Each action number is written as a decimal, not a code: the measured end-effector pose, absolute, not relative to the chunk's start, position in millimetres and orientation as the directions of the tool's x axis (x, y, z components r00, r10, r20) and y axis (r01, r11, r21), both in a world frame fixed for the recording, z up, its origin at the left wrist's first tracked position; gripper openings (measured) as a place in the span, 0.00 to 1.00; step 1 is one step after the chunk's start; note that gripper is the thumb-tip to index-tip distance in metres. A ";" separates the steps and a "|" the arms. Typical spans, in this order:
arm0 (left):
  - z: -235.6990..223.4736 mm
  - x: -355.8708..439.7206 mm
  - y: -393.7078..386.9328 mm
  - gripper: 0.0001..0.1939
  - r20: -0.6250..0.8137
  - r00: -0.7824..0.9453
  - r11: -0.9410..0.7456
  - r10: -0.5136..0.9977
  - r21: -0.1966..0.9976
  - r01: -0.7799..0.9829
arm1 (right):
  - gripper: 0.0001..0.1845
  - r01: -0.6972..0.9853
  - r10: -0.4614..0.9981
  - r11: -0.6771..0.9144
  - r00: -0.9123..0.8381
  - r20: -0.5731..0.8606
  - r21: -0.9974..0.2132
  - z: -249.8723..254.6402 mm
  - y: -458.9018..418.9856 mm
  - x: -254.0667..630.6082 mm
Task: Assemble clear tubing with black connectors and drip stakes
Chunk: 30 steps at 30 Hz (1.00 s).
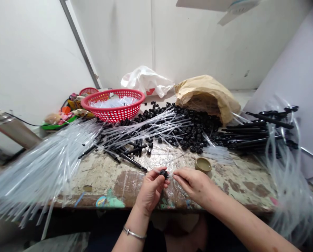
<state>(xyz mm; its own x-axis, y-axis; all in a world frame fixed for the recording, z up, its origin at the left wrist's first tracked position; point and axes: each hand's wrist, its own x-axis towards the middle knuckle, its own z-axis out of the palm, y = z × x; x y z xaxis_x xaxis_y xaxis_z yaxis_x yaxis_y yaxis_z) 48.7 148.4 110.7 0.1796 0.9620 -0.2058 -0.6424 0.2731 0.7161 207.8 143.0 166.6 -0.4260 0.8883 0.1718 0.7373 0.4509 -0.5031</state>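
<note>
Near the front of the worn table, my left hand [153, 185] is closed round a small black plastic cap [163, 173], thumb and fingers pinching it. From the right, my right hand [194, 182] meets it with thumb and forefinger pinched on a thin clear tube [171, 175] that touches the cap. Whether the tube's end sits inside the cap I cannot tell. A small round dish [203, 165] stands just beyond my right hand. Past both hands lie long clear tubes [146, 127] over a heap of black caps [195, 129].
A red basket [114, 113] with short clear pieces stands at the back left. Bundled clear tubes [48, 157] overhang the table's left front edge. At right are black rods [251, 134] with hanging tubes [287, 175]. A brown paper bag [209, 91] lies open behind the caps.
</note>
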 end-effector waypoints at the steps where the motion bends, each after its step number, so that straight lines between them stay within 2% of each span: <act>1: 110.3 48.8 148.5 0.18 -0.207 0.181 0.275 0.961 0.715 -0.643 | 0.13 0.745 0.891 0.444 -0.428 0.155 -0.498 166.2 142.6 207.6; 13: 111.9 50.0 148.0 0.15 -0.197 0.197 0.276 0.960 0.767 -0.579 | 0.16 0.765 0.872 0.482 -0.466 0.149 -0.428 171.5 141.3 205.0; 26: 110.6 50.9 147.8 0.14 -0.197 0.228 0.292 0.953 0.791 -0.537 | 0.14 0.760 0.873 0.469 -0.476 0.105 -0.449 166.7 144.8 205.9; 30: 109.1 50.3 147.9 0.14 -0.188 0.203 0.272 0.961 0.785 -0.557 | 0.14 0.735 0.879 0.460 -0.458 0.134 -0.498 160.5 145.5 203.6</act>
